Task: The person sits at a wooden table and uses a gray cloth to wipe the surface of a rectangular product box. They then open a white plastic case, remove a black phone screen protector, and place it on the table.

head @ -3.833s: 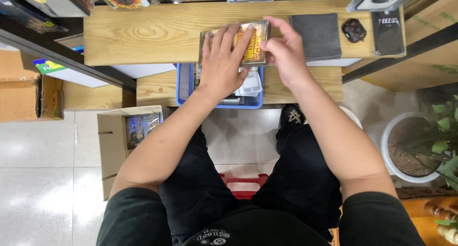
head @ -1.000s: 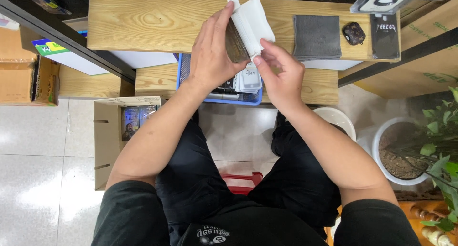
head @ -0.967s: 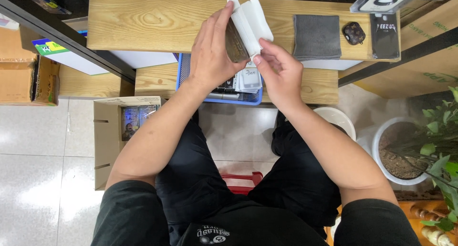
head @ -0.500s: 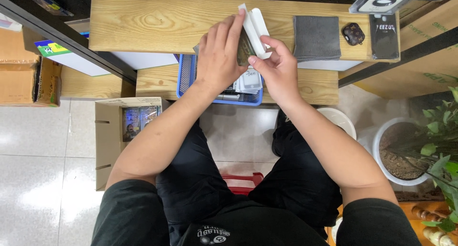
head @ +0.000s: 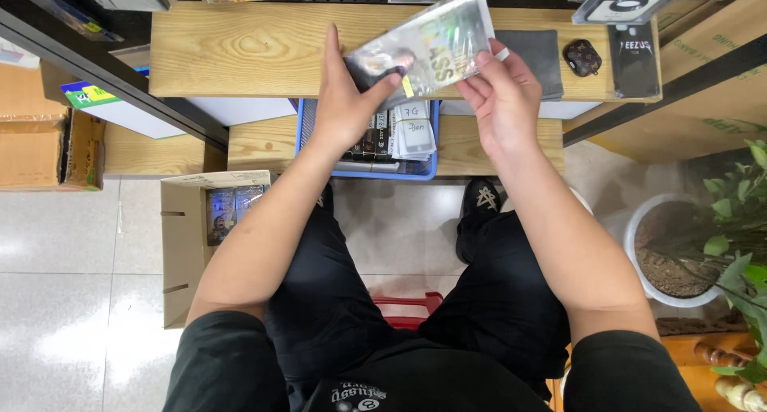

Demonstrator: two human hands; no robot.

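Both hands held one flat clear packet (head: 427, 44) above the bench (head: 240, 52). Left hand (head: 347, 100) had its grip closed on the packet's lower-left end, thumb on top. Right hand (head: 499, 100) pinched the right edge with its fingertips. Packet was tilted, face up, clear of the bench surface. Blue tray (head: 367, 152) with more packets sat just below, on the lower shelf. Dark pad (head: 535, 52) and a small dark case (head: 582, 57) lay right of the hands. Looked like the inspect/sort step: packet being turned and checked. Next move probably needs one hand to let go so the other can place it.
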